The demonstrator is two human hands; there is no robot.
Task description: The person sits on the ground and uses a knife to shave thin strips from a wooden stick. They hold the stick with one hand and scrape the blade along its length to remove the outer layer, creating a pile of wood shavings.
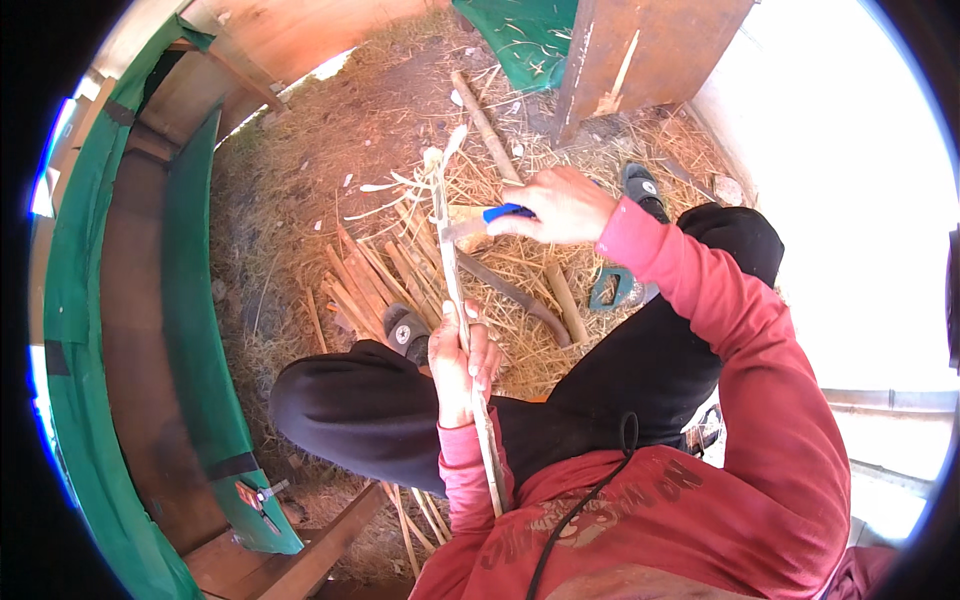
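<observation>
A long pale stick (453, 278) slants up from my lap, with curled shavings fanning out at its far end. My left hand (463, 365) is closed round its lower middle, fingers wrapped about it. Higher up, my right hand (566, 206) grips the blue handle of a knife (466, 229). The blade lies across the stick, touching it below the curls. Most of the handle is hidden inside my right hand.
Split wood strips (362, 272) lie piled between my feet. Straw-like shavings, a round branch (484, 125) and a thick stick (565, 300) cover the ground. A green saw handle (611, 288) sits by my right leg. A green-covered wooden bench (185, 300) runs along the left.
</observation>
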